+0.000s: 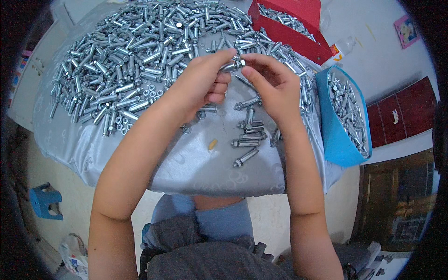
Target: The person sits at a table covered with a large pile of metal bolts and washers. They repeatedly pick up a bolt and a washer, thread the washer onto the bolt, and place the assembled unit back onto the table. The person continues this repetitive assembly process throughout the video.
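Note:
A silver sleeve anchor bolt (228,67) lies in my left hand (200,81), pinched between thumb and curled fingers. Its nut end points right, where the thumb and forefinger of my right hand (275,86) close on the nut (242,63). Both hands are above the table, at the near side of a big heap of loose anchor bolts (154,51). Below my right hand, several more anchor bolts (249,136) lie in a rough column. Small loose nuts (125,122) are scattered left of my left forearm, at the heap's near edge.
A red box (317,49) filled with bolts stands at the back right, a plastic bottle (343,46) beside it. Nearer on the right is a blue bin (333,140) of bolts. A small yellow piece (213,144) lies on the grey tablecloth (200,172). A blue stool (45,201) stands on the floor.

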Tool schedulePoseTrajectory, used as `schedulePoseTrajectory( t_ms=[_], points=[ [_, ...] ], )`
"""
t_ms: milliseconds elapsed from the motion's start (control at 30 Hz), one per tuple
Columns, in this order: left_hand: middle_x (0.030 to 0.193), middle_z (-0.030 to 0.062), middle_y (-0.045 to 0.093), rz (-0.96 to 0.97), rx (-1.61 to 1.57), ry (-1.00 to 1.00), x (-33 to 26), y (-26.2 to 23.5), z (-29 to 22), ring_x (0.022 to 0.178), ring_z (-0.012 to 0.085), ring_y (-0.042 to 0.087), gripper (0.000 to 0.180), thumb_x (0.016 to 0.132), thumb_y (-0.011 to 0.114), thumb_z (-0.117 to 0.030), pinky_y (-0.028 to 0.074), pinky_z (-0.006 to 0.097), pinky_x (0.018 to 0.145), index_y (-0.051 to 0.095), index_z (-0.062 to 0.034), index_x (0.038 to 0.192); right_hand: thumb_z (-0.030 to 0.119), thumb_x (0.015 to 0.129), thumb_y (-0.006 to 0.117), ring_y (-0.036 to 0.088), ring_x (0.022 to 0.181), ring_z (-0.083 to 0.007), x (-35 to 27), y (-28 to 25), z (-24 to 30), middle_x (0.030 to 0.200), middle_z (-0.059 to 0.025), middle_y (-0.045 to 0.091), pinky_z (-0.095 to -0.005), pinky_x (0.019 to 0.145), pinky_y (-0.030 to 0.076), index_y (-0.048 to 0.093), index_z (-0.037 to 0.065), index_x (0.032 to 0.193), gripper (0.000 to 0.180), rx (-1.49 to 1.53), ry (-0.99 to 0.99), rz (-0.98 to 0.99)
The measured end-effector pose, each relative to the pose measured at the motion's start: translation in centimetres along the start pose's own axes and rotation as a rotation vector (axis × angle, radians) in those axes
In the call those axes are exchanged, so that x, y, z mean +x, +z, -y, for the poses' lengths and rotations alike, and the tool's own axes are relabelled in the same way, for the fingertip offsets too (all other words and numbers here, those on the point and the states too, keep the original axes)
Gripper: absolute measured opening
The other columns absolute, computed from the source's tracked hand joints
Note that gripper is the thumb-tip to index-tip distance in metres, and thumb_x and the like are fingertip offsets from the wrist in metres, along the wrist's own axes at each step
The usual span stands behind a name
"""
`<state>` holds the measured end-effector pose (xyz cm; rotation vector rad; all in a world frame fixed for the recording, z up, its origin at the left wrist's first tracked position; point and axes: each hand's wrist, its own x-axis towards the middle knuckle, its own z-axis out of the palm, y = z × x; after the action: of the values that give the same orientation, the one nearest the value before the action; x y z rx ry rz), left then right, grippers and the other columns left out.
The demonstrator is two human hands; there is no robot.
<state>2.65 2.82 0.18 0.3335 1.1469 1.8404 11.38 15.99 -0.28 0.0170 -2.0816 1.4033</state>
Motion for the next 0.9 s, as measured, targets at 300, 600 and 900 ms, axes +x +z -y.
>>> schedulePoseTrajectory(
  t_ms=[300, 600, 900],
  points=[
    [0.060, -0.0007, 0.049, -0.084, 0.568, 0.383, 0.1, 0.2, 0.5, 0.052, 0.0067, 0.043, 0.025, 0.080, 0.057, -0.028, 0.032, 0.021, 0.044, 0.055, -0.0047, 0.087, 0.015, 0.081, 0.057, 0.053, 0.064, -0.0088, 0.0, -2.2, 0.1, 0.072, -0.0030, 0.061, -0.0203, 0.058, 0.041, 0.062, 0.001, 0.087, 0.016, -0.099, 0.208, 0.180],
    [0.060, -0.0004, 0.049, -0.076, 0.500, 0.356, 0.0, -0.2, 0.1, 0.053, 0.0064, 0.044, 0.022, 0.078, 0.058, -0.024, 0.032, 0.021, 0.046, 0.054, -0.0030, 0.085, 0.014, 0.068, 0.070, 0.049, 0.059, -0.0090, 0.1, -1.9, 0.6, 0.072, -0.0014, 0.057, -0.0218, 0.055, 0.041, 0.062, 0.007, 0.089, 0.024, -0.311, -0.198, 0.141],
    [0.052, -0.0059, 0.038, -0.085, 0.594, 0.367, 0.5, -0.3, 0.9, 0.041, 0.0029, 0.030, 0.017, 0.079, 0.055, -0.024, 0.018, 0.020, 0.037, 0.052, -0.0104, 0.089, 0.020, 0.066, 0.073, 0.047, 0.057, -0.0093, -0.3, -1.6, 0.8, 0.073, -0.0032, 0.055, -0.0225, 0.052, 0.040, 0.058, 0.006, 0.093, 0.034, -0.281, -0.146, 0.158]
  ],
)
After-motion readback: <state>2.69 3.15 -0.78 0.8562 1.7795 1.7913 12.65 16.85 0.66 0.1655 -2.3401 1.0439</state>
